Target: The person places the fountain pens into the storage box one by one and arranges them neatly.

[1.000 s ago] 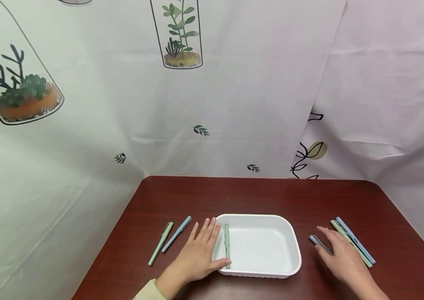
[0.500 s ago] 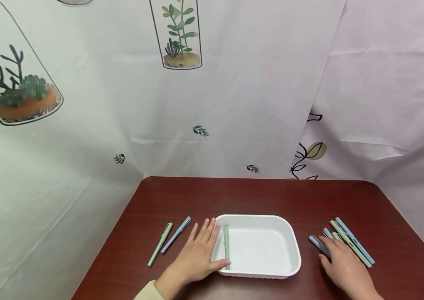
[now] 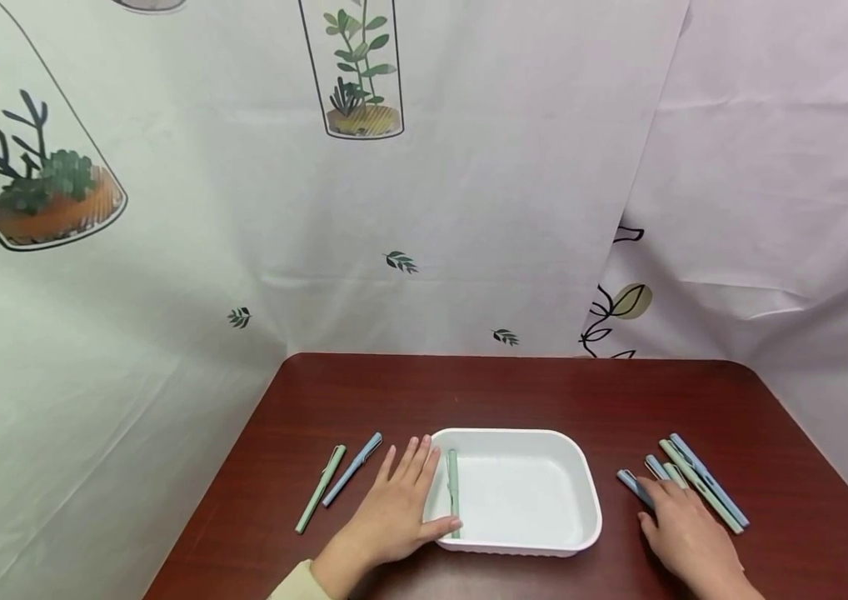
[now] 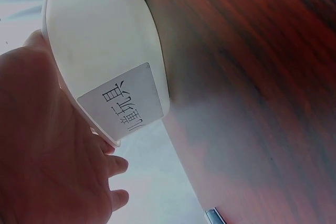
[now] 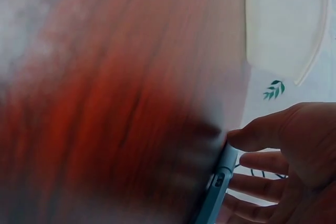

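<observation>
In the head view my left hand (image 3: 394, 517) lies with straight, spread fingers over the left rim of a white tray (image 3: 525, 500). A green pen (image 3: 454, 487) lies inside that tray, along its left side by my thumb. To the right of the tray, my right hand (image 3: 686, 529) pinches a blue pen (image 3: 632, 485) low at the table, between thumb and fingers. The right wrist view shows this pen's dark blue barrel (image 5: 216, 192) with the thumb at its end; its other end is out of frame.
Beside the right hand lie a long green pen (image 3: 720, 508), a long blue pen (image 3: 727, 500), and two partly covered pens, one blue (image 3: 655, 467), one green (image 3: 674, 473). Left of the tray are a green pen (image 3: 319, 492) and a blue pen (image 3: 352, 471). The tray wall bears a label (image 4: 123, 103).
My right hand has come down onto the blue pen and taken it between thumb and fingers, uncovering two pens behind. The left hand and tray have stayed put.
</observation>
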### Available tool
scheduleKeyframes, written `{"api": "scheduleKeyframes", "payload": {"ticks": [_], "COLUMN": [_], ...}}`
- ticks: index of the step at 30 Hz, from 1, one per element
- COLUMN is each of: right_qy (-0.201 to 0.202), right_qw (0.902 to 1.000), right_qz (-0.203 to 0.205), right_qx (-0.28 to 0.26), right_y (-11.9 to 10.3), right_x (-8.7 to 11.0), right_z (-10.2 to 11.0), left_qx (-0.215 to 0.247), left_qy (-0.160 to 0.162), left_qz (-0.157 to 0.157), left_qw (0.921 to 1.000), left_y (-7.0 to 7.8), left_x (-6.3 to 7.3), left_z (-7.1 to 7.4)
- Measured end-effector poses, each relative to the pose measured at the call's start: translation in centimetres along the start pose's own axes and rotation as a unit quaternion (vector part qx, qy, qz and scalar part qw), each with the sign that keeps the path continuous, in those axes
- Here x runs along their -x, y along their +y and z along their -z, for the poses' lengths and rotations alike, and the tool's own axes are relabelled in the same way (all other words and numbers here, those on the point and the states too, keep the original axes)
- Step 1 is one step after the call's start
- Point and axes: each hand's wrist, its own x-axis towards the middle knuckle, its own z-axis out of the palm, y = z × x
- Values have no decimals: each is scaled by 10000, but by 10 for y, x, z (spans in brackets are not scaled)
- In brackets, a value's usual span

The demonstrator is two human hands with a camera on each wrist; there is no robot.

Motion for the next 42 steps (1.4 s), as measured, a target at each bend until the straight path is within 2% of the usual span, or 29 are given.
{"api": "scheduleKeyframes", "payload": {"ticks": [14, 23, 29, 35, 38, 42], "right_qy": [171, 333, 214, -131, -135, -190], "right_qw": [9994, 9985, 9993, 9991, 9981, 9941], "right_qz": [239, 427, 251, -6, -75, -274], "right_qx": [165, 69, -186, -397, -594, -1033], "right_y": [3, 2, -2, -4, -4, -4], "right_x": [-2, -7, -8, -17, -22, -25], "right_z": [-2, -1, 5, 17, 22, 30], "left_qx": [7, 5, -61, -1, 10, 75], "left_qy": [-126, -147, -90, 36, 78, -24], "left_qz": [84, 105, 71, 16, 18, 67], "left_qw": [9999, 9998, 9999, 10000, 10000, 9999], "left_y": [0, 0, 0, -1, -1, 0], "left_x": [-1, -1, 0, -1, -1, 0], "left_z": [0, -2, -2, -3, -3, -3]}}
